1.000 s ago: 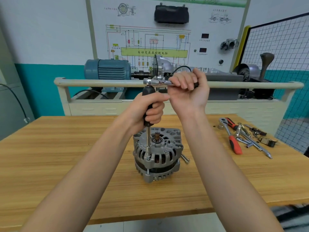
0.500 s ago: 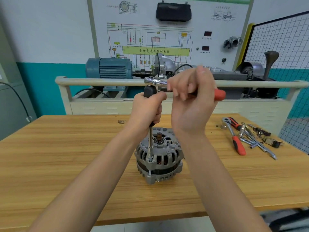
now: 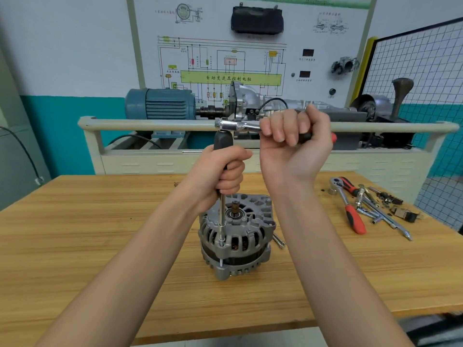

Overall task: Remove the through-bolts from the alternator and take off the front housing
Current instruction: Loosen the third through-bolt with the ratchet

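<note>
The grey alternator (image 3: 236, 236) stands upright on the wooden table (image 3: 87, 234), shaft end up. A long driver with a black handle (image 3: 223, 141) and a steel shaft (image 3: 222, 219) stands vertically on a through-bolt (image 3: 221, 244) at the alternator's front left. My left hand (image 3: 223, 171) grips the black handle. A chrome ratchet (image 3: 235, 126) with a red and black grip sits on top of the driver. My right hand (image 3: 295, 144) grips the ratchet's handle, which points to the right. One loose bolt (image 3: 278, 241) lies on the table just right of the alternator.
A second red-handled ratchet (image 3: 349, 206), extension bars and sockets (image 3: 380, 211) lie on the table at the right. Behind the table stands a training bench with a beige rail (image 3: 150, 125), a blue motor (image 3: 160, 103) and a wiring board. A wire mesh panel (image 3: 423, 68) is at the far right.
My right hand has swung the ratchet handle round between the frames; it now points right with the red tip showing. My left hand has kept its grip on the driver.
</note>
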A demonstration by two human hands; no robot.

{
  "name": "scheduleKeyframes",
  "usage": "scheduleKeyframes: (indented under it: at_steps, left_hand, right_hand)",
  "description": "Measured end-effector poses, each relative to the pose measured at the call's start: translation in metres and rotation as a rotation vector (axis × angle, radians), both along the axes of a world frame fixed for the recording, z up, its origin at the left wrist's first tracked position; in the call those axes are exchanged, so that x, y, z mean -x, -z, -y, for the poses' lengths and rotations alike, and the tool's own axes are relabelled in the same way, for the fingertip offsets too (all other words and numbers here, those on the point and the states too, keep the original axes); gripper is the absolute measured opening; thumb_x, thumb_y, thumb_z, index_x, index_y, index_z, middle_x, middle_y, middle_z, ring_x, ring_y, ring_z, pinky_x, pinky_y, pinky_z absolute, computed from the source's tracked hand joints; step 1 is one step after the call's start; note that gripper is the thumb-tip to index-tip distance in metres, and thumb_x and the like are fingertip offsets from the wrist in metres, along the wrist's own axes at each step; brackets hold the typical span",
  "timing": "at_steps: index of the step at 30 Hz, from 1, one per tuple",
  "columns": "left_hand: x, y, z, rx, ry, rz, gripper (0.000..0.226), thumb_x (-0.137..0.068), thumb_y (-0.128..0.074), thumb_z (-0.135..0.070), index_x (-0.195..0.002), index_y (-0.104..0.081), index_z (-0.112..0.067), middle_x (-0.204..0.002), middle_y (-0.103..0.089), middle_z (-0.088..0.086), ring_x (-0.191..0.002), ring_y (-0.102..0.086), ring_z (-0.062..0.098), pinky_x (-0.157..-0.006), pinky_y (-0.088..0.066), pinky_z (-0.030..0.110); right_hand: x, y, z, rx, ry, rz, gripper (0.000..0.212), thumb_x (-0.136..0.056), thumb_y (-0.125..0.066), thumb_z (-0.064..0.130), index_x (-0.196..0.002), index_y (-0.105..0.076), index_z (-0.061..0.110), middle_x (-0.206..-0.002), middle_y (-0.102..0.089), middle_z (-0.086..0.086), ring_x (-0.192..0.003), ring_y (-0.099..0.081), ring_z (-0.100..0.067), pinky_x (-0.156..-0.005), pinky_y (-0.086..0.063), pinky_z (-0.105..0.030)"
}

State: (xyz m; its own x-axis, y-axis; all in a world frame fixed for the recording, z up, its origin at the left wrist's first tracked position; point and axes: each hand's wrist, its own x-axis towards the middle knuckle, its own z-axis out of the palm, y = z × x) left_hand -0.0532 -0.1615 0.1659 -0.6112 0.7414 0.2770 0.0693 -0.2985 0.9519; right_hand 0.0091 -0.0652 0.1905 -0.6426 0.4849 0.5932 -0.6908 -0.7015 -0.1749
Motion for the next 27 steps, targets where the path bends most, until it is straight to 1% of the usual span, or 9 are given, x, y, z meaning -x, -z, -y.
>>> scheduleKeyframes:
  at_steps: [4,6,8,11,16,19,21,23,27]
  left_hand:
    - [-0.006,0.003,-0.006,-0.071,-0.187,-0.006,0.050,-0.090,-0.050,-0.004,-0.047,-0.030,-0.021,-0.038,-0.021,-0.006,-0.030,-0.014,0.008,-0.036,-0.016,0.012]
    - [-0.009,0.004,-0.008,-0.080,-0.254,-0.023,0.050,-0.090,-0.051,-0.005,-0.047,-0.031,-0.021,-0.039,-0.022,-0.006,-0.031,-0.015,0.008,-0.036,-0.017,0.011]
    - [-0.009,0.005,-0.008,-0.085,-0.272,-0.045,0.050,-0.089,-0.051,-0.004,-0.047,-0.031,-0.021,-0.038,-0.023,-0.006,-0.030,-0.015,0.008,-0.036,-0.018,0.011]
    - [-0.006,0.004,-0.002,-0.064,-0.183,-0.060,0.047,-0.089,-0.052,-0.004,-0.050,-0.031,-0.019,-0.039,-0.023,-0.006,-0.031,-0.016,0.008,-0.036,-0.018,0.014]
    - [0.003,-0.008,0.014,0.002,0.058,-0.075,0.031,-0.075,-0.057,-0.016,-0.049,-0.041,-0.017,-0.040,-0.031,-0.003,-0.034,-0.027,0.011,-0.042,-0.026,0.022]
    - [0.002,-0.013,0.012,-0.027,0.142,-0.045,0.034,-0.077,-0.054,-0.015,-0.045,-0.041,-0.018,-0.037,-0.030,-0.005,-0.030,-0.026,0.009,-0.038,-0.024,0.020]
    - [0.000,-0.013,0.008,-0.044,0.153,0.011,0.041,-0.079,-0.055,-0.013,-0.043,-0.038,-0.019,-0.034,-0.025,-0.007,-0.027,-0.020,0.005,-0.035,-0.017,0.017]
    - [-0.001,-0.011,0.005,-0.043,0.069,0.014,0.048,-0.082,-0.057,-0.010,-0.041,-0.035,-0.021,-0.033,-0.023,-0.008,-0.027,-0.016,0.005,-0.035,-0.013,0.016]
    - [-0.007,-0.009,-0.003,-0.083,-0.210,-0.015,0.049,-0.088,-0.051,-0.003,-0.048,-0.030,-0.020,-0.036,-0.021,-0.007,-0.030,-0.014,0.008,-0.037,-0.015,0.013]
  right_hand:
    - [-0.011,0.004,0.024,-0.221,0.383,-0.138,0.034,-0.089,-0.038,0.007,-0.057,-0.038,0.017,-0.042,-0.033,0.001,-0.043,-0.031,-0.017,-0.053,-0.036,-0.032]
    - [-0.012,0.005,0.035,-0.310,0.578,-0.174,0.033,-0.087,-0.036,-0.001,-0.060,-0.041,0.018,-0.044,-0.033,0.000,-0.044,-0.032,-0.017,-0.052,-0.033,-0.035]
    - [-0.012,0.006,0.041,-0.356,0.675,-0.186,0.035,-0.087,-0.036,-0.005,-0.062,-0.041,0.019,-0.045,-0.034,0.001,-0.044,-0.032,-0.016,-0.050,-0.028,-0.039]
    - [-0.010,0.005,0.034,-0.346,0.558,-0.187,0.035,-0.088,-0.037,0.000,-0.058,-0.040,0.018,-0.043,-0.033,0.002,-0.043,-0.031,-0.016,-0.050,-0.027,-0.037]
    - [0.002,-0.005,-0.003,-0.148,-0.105,-0.048,0.043,-0.088,-0.040,0.014,-0.044,-0.039,0.015,-0.038,-0.030,0.003,-0.041,-0.029,-0.013,-0.047,-0.032,-0.026]
    - [0.013,-0.008,-0.013,0.042,-0.352,0.027,0.041,-0.085,-0.042,0.014,-0.045,-0.036,0.015,-0.037,-0.028,0.003,-0.036,-0.028,-0.012,-0.041,-0.028,-0.023]
    - [0.016,-0.009,-0.012,0.104,-0.351,0.039,0.040,-0.085,-0.042,0.013,-0.045,-0.036,0.016,-0.037,-0.027,0.004,-0.034,-0.028,-0.011,-0.040,-0.027,-0.022]
    - [0.013,-0.008,-0.008,0.094,-0.248,0.042,0.043,-0.088,-0.040,0.013,-0.045,-0.037,0.017,-0.037,-0.027,0.004,-0.035,-0.027,-0.011,-0.039,-0.029,-0.022]
    - [-0.002,-0.002,0.016,-0.128,0.125,-0.061,0.045,-0.093,-0.037,0.011,-0.048,-0.039,0.017,-0.040,-0.030,0.004,-0.041,-0.029,-0.013,-0.048,-0.034,-0.028]
